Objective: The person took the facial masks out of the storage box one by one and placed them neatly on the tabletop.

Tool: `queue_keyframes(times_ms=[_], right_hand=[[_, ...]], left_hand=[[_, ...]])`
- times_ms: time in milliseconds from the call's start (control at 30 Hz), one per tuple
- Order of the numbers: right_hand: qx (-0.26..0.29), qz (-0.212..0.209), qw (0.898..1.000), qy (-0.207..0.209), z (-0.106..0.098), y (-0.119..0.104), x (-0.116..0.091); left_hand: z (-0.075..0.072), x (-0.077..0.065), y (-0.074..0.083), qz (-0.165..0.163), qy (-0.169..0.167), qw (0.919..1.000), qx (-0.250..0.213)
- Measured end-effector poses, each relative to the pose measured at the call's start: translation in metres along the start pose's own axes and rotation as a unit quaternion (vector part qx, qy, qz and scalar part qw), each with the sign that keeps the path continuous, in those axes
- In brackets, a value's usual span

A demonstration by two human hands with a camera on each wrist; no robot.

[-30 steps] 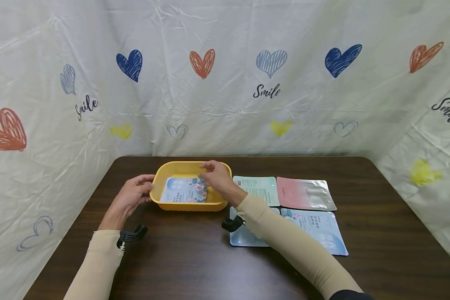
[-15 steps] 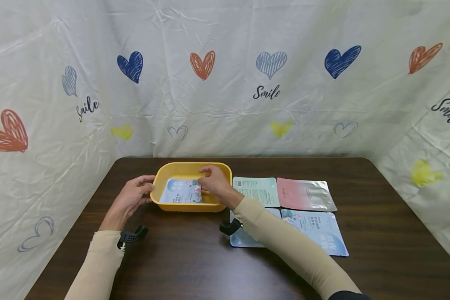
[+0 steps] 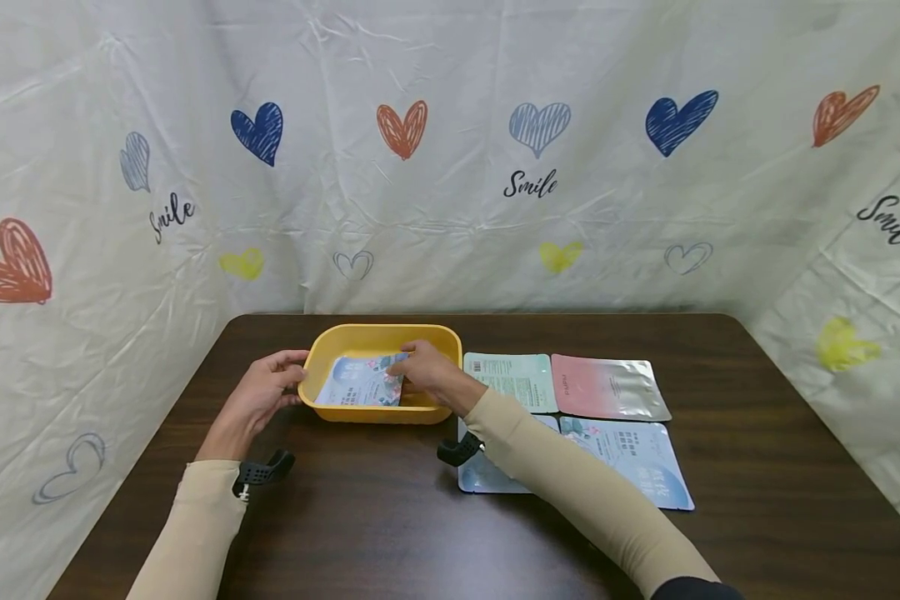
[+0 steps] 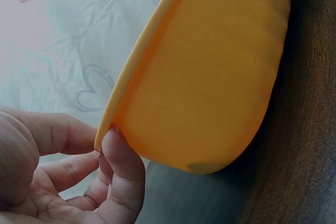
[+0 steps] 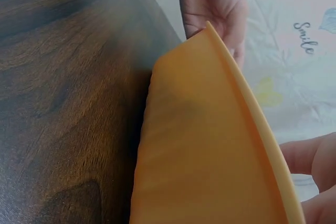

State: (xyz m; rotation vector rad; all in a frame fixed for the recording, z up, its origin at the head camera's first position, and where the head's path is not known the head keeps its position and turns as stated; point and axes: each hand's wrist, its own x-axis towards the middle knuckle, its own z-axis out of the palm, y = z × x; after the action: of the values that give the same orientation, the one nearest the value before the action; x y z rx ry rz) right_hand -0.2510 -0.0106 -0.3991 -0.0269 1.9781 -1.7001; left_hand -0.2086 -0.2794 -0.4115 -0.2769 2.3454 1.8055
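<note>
A yellow plastic basin [image 3: 381, 415] stands at the back left of the table. My left hand [image 3: 262, 393] pinches its left rim, thumb and fingers on either side of the edge in the left wrist view. Inside the basin lies a blue floral face mask packet [image 3: 354, 385]. My right hand [image 3: 437, 375] reaches over the basin's right side and pinches the packet's right edge. In the right wrist view the basin wall [image 5: 194, 124] hides the packet, and only parts of the right fingers [image 5: 323, 156] show behind the rim.
Right of the basin lie a green packet [image 3: 516, 383], a pink and silver packet [image 3: 611, 387] and a blue floral packet [image 3: 633, 458]. Another blue packet [image 3: 487, 473] is partly under the right forearm. A white heart-printed sheet [image 3: 450, 183] hangs behind the dark wooden table [image 3: 345, 508].
My right hand has come lower into the basin and taken hold of the packet's right edge. The packet has shifted slightly left. My left hand keeps its place on the rim.
</note>
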Motion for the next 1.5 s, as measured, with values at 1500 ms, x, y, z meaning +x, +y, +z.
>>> queue_keyframes(times_ms=[1500], right_hand=[[0.002,-0.103,0.994,-0.029,-0.081,-0.012,-0.076]], left_hand=[[0.002,-0.002,-0.001,0.010,-0.001,0.9998,0.015]])
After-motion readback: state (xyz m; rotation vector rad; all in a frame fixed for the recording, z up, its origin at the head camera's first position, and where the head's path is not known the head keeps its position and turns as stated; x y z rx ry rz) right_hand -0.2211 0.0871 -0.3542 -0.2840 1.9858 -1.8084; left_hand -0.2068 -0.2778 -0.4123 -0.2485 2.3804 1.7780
